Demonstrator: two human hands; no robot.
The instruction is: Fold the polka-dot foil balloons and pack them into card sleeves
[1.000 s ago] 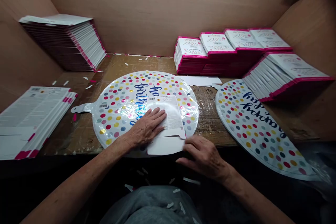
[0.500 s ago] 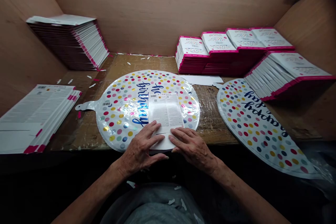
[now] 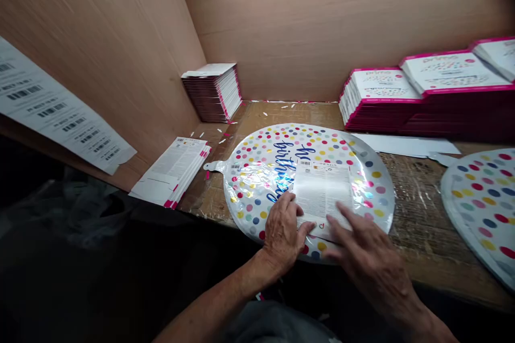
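"Since half a second ago, the view has been swinging left, the right hand (image 3: 364,249) is reaching farther over the printed card (image 3: 322,187), and the blank near flap is no longer showing."

"Is that hand pinching anything?"

"Not that I'm seeing. Its fingers are spreading over the card's right near part, too blurred for me to tell whether they're touching. On the left hand (image 3: 285,230), the thumb is standing apart from the fingers, resting at the card's near left corner."

"So where is the card lying?"

"Between the hands, on the right near part of the spotted balloon (image 3: 253,171)."

"And doing this well?"

"I'm guessing they're flattening a fold. Ideally the left hand is anchoring that corner while the right is smoothing evenly along the near edge, without dragging the slick film underneath."
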